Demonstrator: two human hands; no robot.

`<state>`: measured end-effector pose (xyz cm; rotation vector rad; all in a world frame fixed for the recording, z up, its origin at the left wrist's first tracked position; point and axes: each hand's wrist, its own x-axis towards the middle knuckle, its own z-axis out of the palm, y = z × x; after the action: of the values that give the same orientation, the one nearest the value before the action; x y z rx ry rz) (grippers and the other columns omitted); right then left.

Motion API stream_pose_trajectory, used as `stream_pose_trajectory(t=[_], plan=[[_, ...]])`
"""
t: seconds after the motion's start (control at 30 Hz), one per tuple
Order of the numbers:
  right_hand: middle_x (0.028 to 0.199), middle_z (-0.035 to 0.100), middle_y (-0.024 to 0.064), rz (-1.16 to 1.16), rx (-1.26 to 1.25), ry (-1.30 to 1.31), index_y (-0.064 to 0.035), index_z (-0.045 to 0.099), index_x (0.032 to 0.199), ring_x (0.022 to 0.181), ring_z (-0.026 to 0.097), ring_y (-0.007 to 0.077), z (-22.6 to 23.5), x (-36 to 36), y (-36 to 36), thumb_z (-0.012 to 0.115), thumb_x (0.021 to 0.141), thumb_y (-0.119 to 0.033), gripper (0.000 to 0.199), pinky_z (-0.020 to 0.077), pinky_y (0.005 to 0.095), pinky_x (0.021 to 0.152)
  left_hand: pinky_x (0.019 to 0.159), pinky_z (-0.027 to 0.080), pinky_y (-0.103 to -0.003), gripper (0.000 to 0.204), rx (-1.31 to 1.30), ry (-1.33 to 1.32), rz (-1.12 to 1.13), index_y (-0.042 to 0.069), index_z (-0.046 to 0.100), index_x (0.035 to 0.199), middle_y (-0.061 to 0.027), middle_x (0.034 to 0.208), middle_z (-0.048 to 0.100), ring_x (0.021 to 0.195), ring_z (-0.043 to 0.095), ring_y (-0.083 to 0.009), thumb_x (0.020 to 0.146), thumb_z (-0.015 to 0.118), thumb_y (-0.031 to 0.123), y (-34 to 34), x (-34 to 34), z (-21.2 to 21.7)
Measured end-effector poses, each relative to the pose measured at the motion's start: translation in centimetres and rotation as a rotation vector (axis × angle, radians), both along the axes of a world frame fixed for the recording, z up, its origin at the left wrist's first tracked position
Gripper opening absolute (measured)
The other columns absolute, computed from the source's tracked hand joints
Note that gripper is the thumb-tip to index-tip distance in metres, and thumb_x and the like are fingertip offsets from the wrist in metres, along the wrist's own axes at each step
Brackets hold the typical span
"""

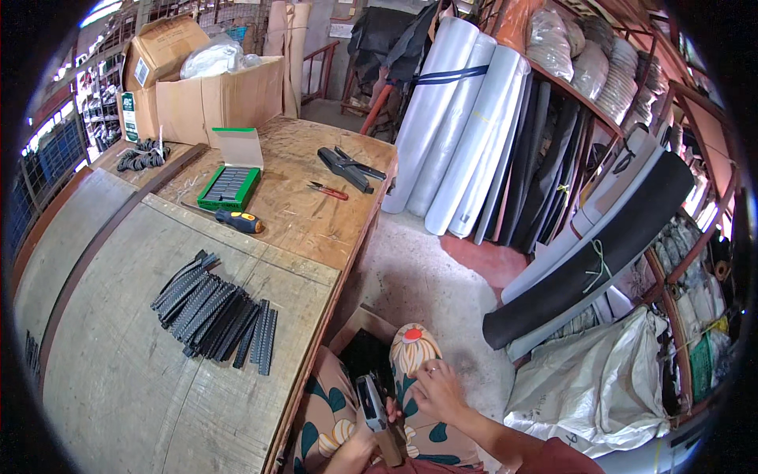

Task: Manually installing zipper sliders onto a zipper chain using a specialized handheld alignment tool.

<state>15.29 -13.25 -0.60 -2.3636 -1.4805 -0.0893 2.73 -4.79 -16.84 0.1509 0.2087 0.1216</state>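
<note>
Over my lap, my left hand (pixel 360 447) is wrapped round a black and grey stapler (pixel 371 401), which stands tilted with its metal end upward. My right hand (pixel 439 392) hovers just to the right, above my patterned trouser leg, its fingers bent in and close together. Whether anything small is between those fingertips cannot be made out. To the left on the worktable (pixel 103 379) lies a row of black ribbed strips (pixel 209 312), several of them overlapping. Beyond my left hand, a box with a dark inside (pixel 365 347) shows between my knees.
Farther back on the table are a green box of staples (pixel 230 186), a screwdriver (pixel 239 221), red-handled snips (pixel 328 190), a second black stapler (pixel 347 167) and a cardboard carton (pixel 221 99). Sheet rolls (pixel 458 126) stand beyond the table; a white sack (pixel 592 387) lies at right.
</note>
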Motion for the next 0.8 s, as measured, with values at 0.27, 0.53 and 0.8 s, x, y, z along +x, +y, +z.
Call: stream_pose_trajectory(t=[0.27, 0.53, 0.8], plan=[[0.1, 0.051, 0.015, 0.02, 0.036, -0.213, -0.0058, 0.058, 0.096, 0.097, 0.048, 0.0334, -1.2, 1.8, 0.9, 0.067, 0.071, -0.016, 0.029, 0.0401, 0.0433, 0.081, 0.074, 0.039, -0.027, 0.043, 0.085, 0.0, 0.023, 0.006, 0.051, 0.073, -0.0059, 0.06, 0.047, 0.069, 0.048, -0.0201, 0.084, 0.046, 0.048, 1.1, -0.4, 1.2], [0.094, 0.05, 0.0158, 0.026, -0.136, 0.005, -0.0062, 0.058, 0.091, 0.092, 0.048, 0.034, 0.7, -3.3, -6.2, 0.068, 0.069, -0.017, 0.027, 0.0409, 0.0408, 0.075, 0.071, 0.043, -0.031, 0.04, -0.118, 0.149, -0.023, 0.004, 0.05, 0.064, -0.01, 0.057, 0.046, 0.057, 0.047, -0.0234, 0.087, 0.04, 0.036, 0.2, 0.4, 0.4], [0.096, 0.05, 0.0182, -0.106, 0.185, -0.046, -0.0024, 0.056, 0.093, 0.092, 0.047, 0.0368, -0.6, 3.8, 0.8, 0.073, 0.067, -0.021, 0.036, 0.0414, 0.0436, 0.078, 0.072, 0.043, -0.034, 0.039, -0.067, 0.113, 0.035, 0.004, 0.05, 0.065, -0.0098, 0.06, 0.048, 0.055, 0.046, -0.0234, 0.088, 0.039, 0.033, 0.1, 0.4, 0.1]])
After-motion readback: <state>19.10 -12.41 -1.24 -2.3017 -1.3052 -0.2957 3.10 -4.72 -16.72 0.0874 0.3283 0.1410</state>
